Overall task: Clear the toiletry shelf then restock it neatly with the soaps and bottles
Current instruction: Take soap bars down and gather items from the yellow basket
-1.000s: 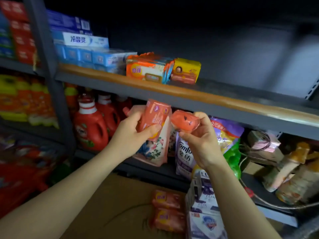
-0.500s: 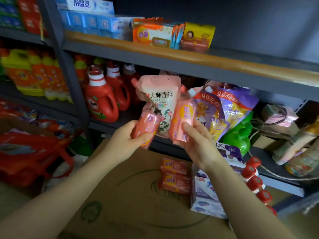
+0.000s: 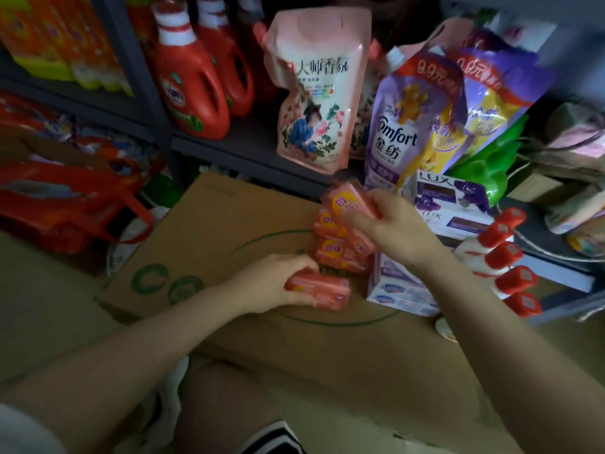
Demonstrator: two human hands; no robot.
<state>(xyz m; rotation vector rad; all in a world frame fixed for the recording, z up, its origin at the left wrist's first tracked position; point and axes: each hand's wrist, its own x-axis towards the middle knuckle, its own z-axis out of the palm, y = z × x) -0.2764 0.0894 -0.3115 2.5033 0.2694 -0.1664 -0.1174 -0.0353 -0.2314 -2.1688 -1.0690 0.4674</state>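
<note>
A person's left hand (image 3: 275, 283) grips one orange soap bar (image 3: 319, 289) on the cardboard box (image 3: 209, 231); the right hand (image 3: 389, 224) grasps another (image 3: 352, 202) above the soap stack (image 3: 340, 249) — best set flat, edges squared, labels up.

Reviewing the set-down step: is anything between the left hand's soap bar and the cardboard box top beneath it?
Nothing visible. The left hand holds the soap bar low over bare cardboard box, beside the soap stack.

cardboard box (image 3: 229, 244): flat, green print, in front of rack | red bag (image 3: 65, 204): on floor, left | twine (image 3: 550, 253): coiled at right
</note>
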